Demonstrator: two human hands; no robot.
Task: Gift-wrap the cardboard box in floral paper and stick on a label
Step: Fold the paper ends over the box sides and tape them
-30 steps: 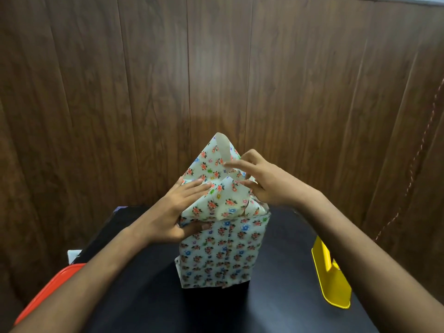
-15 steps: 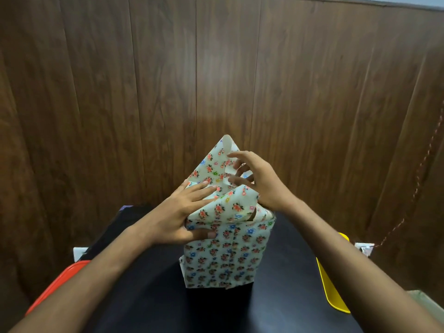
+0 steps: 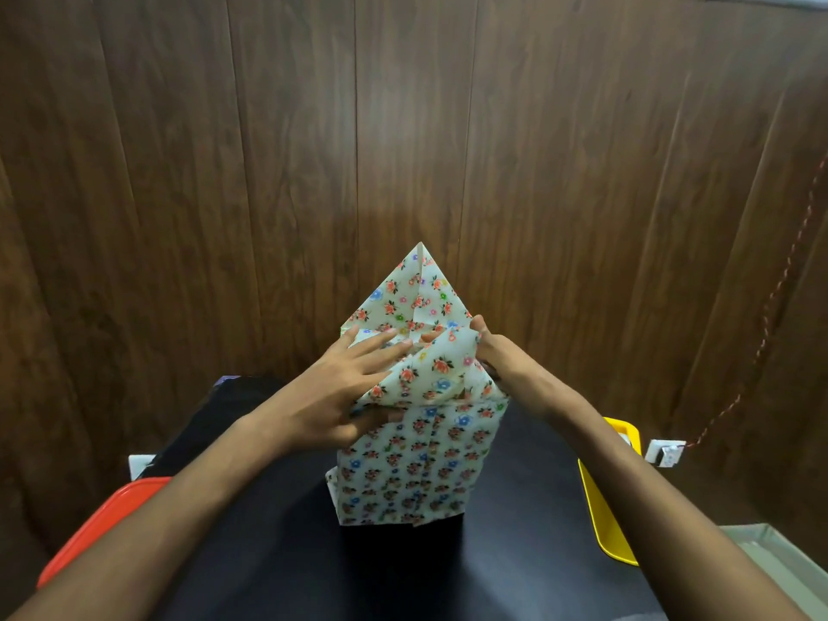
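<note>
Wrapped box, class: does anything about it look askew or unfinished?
Yes. The wrapped box stands on end, and its top is unclosed: a triangular flap sticks up, while the left hand and right hand fold the side flaps.

No readable text, labels, brands or numbers anywhere.

Only a repeating print of small red, blue and pink flowers on the floral paper [image 3: 416, 468], without letters or digits.
</note>
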